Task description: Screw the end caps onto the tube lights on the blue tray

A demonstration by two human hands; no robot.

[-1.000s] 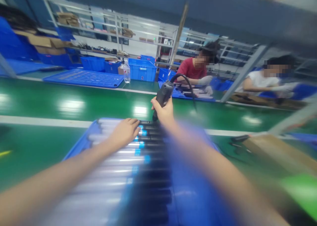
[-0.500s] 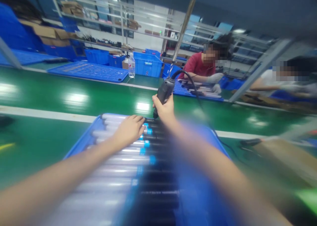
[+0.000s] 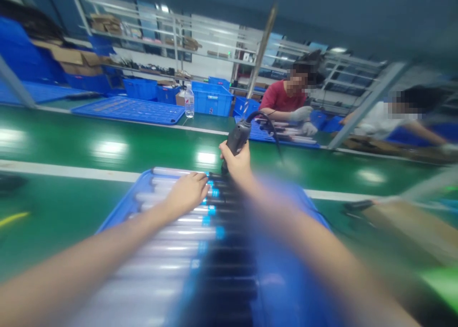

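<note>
My right hand [image 3: 238, 162] is wrapped round a black electric screwdriver [image 3: 238, 135], held upright with its cable at the top. Its lower tip points down at the black ends of the farthest tubes; whether it touches one cannot be made out. My left hand [image 3: 189, 192] lies palm down across the pale, clear-sleeved part of the tubes, fingers stretched toward their blue bands. The tubes [image 3: 171, 232], pale on the left and black on the right, lie side by side in a row on a blue tray [image 3: 118, 212]. Nearer tubes are blurred.
Beyond runs a green conveyor belt [image 3: 157, 143]. Across it are a blue lid-like tray [image 3: 129, 110], a water bottle [image 3: 189, 102], blue crates [image 3: 212, 99] and a gloved co-worker [image 3: 284, 95] handling tubes. Another co-worker [image 3: 384, 117] is at right. A spring hose [image 3: 263, 50] hangs overhead.
The view has shifted a little. My hands and the screwdriver keep nearly the same place over the tubes. The co-worker at far right has stretched an arm out to the right.
</note>
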